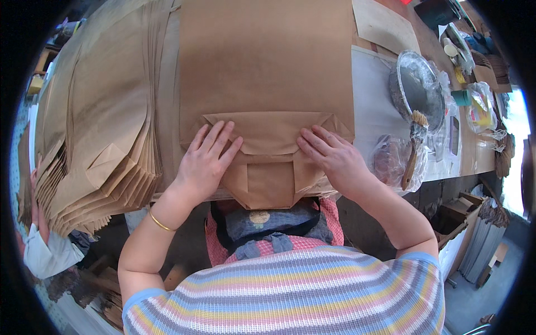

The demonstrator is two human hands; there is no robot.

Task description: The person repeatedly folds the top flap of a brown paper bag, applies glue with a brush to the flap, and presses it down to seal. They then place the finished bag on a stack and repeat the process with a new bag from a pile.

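A large brown paper bag lies flat in front of me, its folded bottom toward my body. One bottom flap is folded over, and the near flap hangs slightly past the table's edge. My left hand rests with spread fingers on the left part of the folded bottom. On its right part lies my right hand, fingers stretched out and palm down. Neither hand grips anything; both press on the paper from above. A gold bangle circles my left wrist.
Overlapping brown paper bags are stacked at the left. On the right stand a metal basin with grey residue, a wooden-handled brush and clear plastic bags. At the far left, another person's sleeve shows. Cardboard boxes sit below right.
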